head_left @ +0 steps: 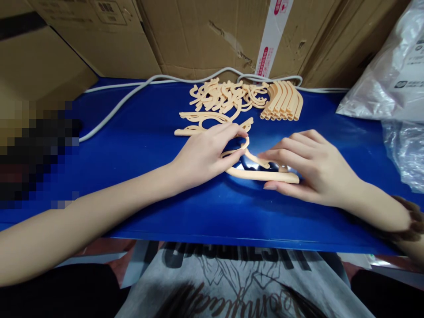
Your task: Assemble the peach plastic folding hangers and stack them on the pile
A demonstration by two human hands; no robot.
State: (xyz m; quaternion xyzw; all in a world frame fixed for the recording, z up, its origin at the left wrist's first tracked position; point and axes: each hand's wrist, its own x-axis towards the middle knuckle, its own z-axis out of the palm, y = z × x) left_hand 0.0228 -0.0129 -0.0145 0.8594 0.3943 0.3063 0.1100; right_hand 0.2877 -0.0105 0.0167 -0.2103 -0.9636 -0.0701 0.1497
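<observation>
A beige plastic clothes hanger [261, 175] is between my hands, just above or on the blue table. My left hand [212, 148] pinches its curved part between thumb and fingers, hiding some of that end. Around the straight arm at the other end, my right hand [304, 163] has its thumb below and its fingers above, touching a short slanting piece. Beyond my left hand lie similar hanger pieces [198, 115], partly covered by my fingers. Farther back is a loose heap of beige hooks [221, 96], with a neat stack of bent hanger arms [283, 101] to its right.
The blue table [139, 194] ends in an edge close to my body. A white cable [122, 110] runs along the back, before cardboard boxes [198, 39]. Clear plastic bags [387, 84] rest at the right. A blurred-out dark area [36, 163] covers the left.
</observation>
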